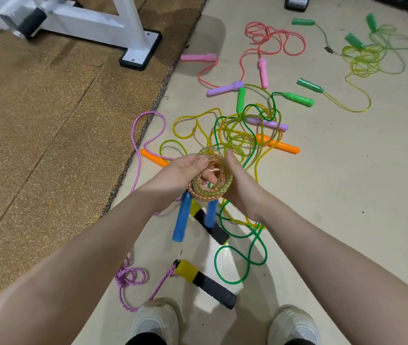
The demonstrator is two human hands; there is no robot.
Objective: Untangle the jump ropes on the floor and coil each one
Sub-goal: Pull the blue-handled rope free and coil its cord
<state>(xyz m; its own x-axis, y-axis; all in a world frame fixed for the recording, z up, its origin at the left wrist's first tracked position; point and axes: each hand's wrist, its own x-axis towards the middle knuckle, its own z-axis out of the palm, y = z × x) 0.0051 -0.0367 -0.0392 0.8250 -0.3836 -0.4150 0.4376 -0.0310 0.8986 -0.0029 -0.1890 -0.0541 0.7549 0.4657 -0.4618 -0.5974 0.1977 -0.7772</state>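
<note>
Both hands meet at the centre of the view around a coiled rope (210, 178), a speckled orange-and-yellow braid wound into a tight ring of several turns. The left hand (180, 174) grips the ring from its 9 o'clock side, thumb lying over the top strands and the fingers curled under and through the middle, where fingertips (206, 174) show inside the loop. The right hand (240, 185) closes on the ring's 3 o'clock side, its thumb pressed on the upper strands near 1 o'clock; the rest of its fingers are hidden behind the coil. Two blue handles (183, 217) hang from the ring's 6 o'clock edge, side by side and pointing down. Beneath the hands, at 12 to 1 o'clock of the coil, lies a tangle of yellow and green ropes (237, 130) on the pale floor (347, 195), with orange handles (279, 144) and purple handles (225, 88) among the loops. A pink rope (272, 43) lies loose further off at 1 o'clock, and a yellow-green rope with green handles (367, 58) at 2 o'clock. A purple braided rope (138, 138) runs along the edge of the brown mat (48, 120) at 9 o'clock and ends at a yellow-and-black handle (205, 282) at 6 o'clock, just ahead of two white shoes (155, 319).
</note>
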